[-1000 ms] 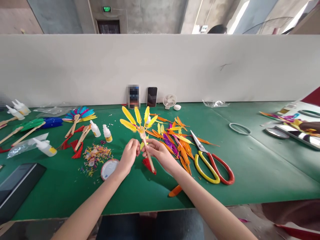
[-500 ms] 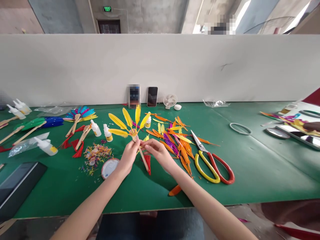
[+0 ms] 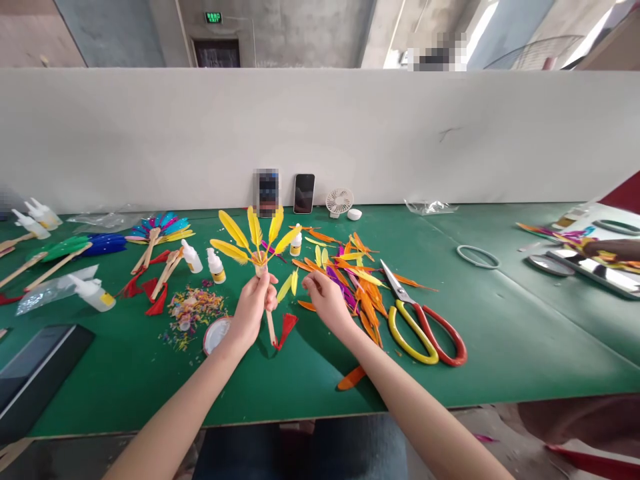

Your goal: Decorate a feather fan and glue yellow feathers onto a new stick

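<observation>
My left hand is closed round the wooden handle of a feather fan. Several yellow feathers spread upward from its top, and a red tassel hangs at the handle's lower end. To the right, my right hand is apart from the fan with its fingers curled together; what they hold, if anything, is hidden. Just left of those fingers lie loose yellow-green feathers. A pile of orange, purple and yellow feathers spreads beside and behind my right hand.
Scissors lie right of the pile. Left are glue bottles, colourful bits, a round lid and finished fans. Phones and a small fan stand by the partition. Another person's hand is far right.
My right hand has left the feather fan and moved right, toward the feather pile. My left hand has shifted slightly left and turned the fan more upright; the tassel now hangs to the right.
</observation>
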`<state>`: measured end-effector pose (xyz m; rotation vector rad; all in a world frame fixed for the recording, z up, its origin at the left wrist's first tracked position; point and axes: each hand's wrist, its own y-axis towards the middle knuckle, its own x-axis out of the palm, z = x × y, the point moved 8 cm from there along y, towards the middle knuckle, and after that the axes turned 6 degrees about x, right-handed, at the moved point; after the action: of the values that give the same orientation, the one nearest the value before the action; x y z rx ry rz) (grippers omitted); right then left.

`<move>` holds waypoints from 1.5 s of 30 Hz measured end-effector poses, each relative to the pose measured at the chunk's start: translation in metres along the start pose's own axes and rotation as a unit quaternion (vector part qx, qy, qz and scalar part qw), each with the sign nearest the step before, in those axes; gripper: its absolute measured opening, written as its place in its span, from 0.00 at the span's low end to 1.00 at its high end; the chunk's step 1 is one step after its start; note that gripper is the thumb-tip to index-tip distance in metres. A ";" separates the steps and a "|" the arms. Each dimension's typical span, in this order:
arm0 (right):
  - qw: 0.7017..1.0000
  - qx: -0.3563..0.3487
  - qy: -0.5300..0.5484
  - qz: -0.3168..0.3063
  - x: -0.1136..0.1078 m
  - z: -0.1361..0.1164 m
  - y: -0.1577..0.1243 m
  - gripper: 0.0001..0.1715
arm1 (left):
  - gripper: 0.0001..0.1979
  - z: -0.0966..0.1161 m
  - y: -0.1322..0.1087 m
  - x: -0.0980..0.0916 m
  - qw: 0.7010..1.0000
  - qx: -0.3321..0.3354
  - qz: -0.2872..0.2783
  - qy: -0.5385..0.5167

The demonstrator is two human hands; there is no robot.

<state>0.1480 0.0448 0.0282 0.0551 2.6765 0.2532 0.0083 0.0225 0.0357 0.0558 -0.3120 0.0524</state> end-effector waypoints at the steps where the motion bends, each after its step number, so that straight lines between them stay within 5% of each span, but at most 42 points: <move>1: 0.998 -0.023 -0.065 -0.002 0.002 -0.002 0.001 0.11 | 0.19 -0.001 0.000 -0.001 1.000 -0.007 0.008 -0.010; 8: 0.916 -0.161 -0.351 -0.111 0.038 -0.010 0.009 0.32 | 0.21 -0.006 0.001 -0.003 0.999 -0.019 0.026 -0.039; 12: 0.899 -0.219 -0.339 -0.168 0.054 -0.017 0.010 0.22 | 0.19 -0.007 0.001 -0.005 0.999 -0.017 0.033 -0.033; 17: 0.917 -0.179 -0.334 -0.128 0.050 -0.011 0.015 0.14 | 0.16 -0.008 0.001 -0.007 0.998 -0.019 0.044 -0.028; 23: 0.964 -0.142 -0.196 -0.107 0.033 -0.012 0.017 0.09 | 0.14 -0.009 0.000 -0.008 0.998 -0.023 0.047 -0.028; 29: 0.995 -0.009 -0.032 -0.098 0.011 0.000 0.024 0.05 | 0.12 -0.010 0.000 -0.008 0.999 -0.018 0.042 -0.015; 36: 0.984 0.027 0.097 -0.144 0.009 0.004 0.024 0.13 | 0.11 -0.009 0.002 -0.012 0.999 0.001 0.054 -0.002; 45: 0.943 0.081 0.256 -0.195 0.009 0.002 0.021 0.11 | 0.04 -0.018 0.000 -0.010 0.996 -0.033 0.043 0.065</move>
<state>0.1411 0.0664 0.0263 -0.5596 3.1320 -0.0978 0.0046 0.0235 0.0152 -0.0271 -0.1850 0.1303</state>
